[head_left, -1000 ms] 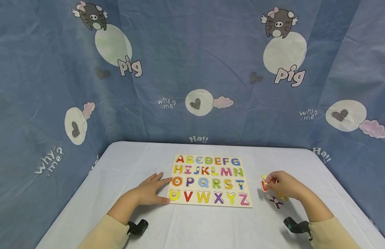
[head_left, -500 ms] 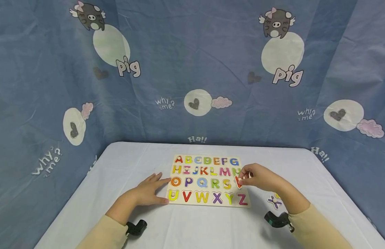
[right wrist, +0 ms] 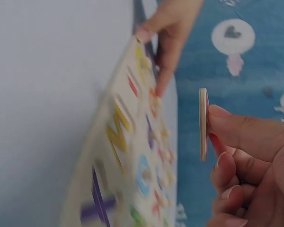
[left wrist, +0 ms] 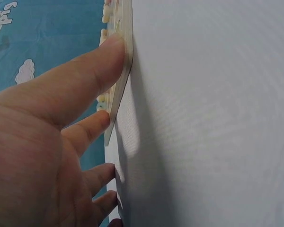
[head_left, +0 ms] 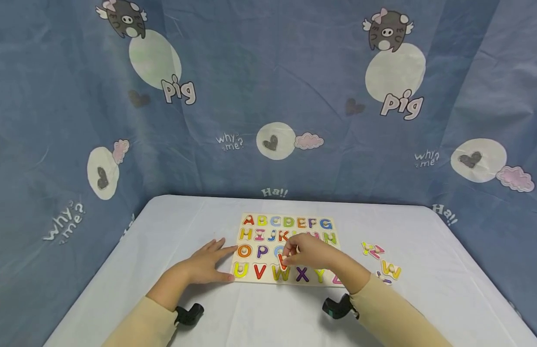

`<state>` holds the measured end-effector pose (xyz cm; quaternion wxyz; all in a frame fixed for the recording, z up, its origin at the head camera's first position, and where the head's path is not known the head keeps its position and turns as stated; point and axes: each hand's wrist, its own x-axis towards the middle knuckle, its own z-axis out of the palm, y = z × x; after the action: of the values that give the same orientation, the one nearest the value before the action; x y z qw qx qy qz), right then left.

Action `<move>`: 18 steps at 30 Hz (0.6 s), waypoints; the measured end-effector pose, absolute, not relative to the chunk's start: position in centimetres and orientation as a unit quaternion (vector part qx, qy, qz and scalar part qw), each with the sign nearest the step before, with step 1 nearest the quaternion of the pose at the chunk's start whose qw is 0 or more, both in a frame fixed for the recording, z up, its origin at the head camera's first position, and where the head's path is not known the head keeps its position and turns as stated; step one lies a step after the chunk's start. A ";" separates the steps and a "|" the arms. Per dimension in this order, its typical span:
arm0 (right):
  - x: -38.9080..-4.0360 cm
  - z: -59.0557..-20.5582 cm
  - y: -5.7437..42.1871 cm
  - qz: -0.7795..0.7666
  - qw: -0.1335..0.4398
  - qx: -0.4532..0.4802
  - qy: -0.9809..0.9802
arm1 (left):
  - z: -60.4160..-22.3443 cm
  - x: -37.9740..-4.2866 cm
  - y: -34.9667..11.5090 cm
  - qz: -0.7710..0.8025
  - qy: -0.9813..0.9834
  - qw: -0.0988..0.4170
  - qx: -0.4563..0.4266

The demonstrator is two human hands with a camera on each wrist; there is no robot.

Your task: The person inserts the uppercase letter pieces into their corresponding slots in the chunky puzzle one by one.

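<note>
A wooden alphabet board (head_left: 251, 280) lies on the white table, with letter pieces on small knobs filling its upper rows. My left hand (head_left: 205, 265) is spread at its left edge; in the left wrist view the thumb (left wrist: 92, 66) and index finger touch that edge. Above the board, my right hand (head_left: 312, 251) pinches a red letter V piece (head_left: 281, 261) between thumb and fingers. The right wrist view shows this piece (right wrist: 203, 125) edge-on, apart from the board. Bottom-row V (head_left: 260, 272) and X (head_left: 302, 274) show no knobs. The right hand and forearm hide part of the board.
Right of the board lie loose letter pieces: a yellow Y (head_left: 366, 248), a pink Z (head_left: 376, 251), a yellow W (head_left: 391, 269) and a purple X (head_left: 383, 278) partly behind the right sleeve. A blue patterned cloth (head_left: 234, 173) hangs behind the table.
My right hand has picked up the red V from the loose pieces and carried it left, over the board's right side, to above the lower middle. The left hand has stayed at the board's edge.
</note>
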<state>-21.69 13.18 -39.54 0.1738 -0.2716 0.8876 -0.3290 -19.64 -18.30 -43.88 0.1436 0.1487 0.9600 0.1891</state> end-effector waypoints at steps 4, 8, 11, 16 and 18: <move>-22.0 -40.4 10.9 -0.322 0.178 -0.270 0.890 | -43.9 -19.6 -18.4 0.187 0.959 0.143 0.155; -22.3 -41.0 9.3 -0.315 0.180 -0.259 0.895 | -44.0 -19.6 -18.4 0.188 0.959 0.142 0.159; -22.4 -41.5 8.4 -0.312 0.186 -0.254 0.896 | -44.1 -19.7 -18.4 0.186 0.960 0.142 0.154; -22.5 -42.2 7.4 -0.299 0.191 -0.256 0.899 | -44.4 -19.9 -18.6 0.186 0.960 0.141 0.152; -22.5 -42.4 7.0 -0.295 0.190 -0.255 0.901 | -44.5 -19.9 -18.6 0.188 0.960 0.142 0.153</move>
<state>-22.49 7.00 -42.44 0.1897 -0.2553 0.9010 -0.2950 -19.94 -18.64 -44.47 0.1416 0.1534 0.9598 0.1878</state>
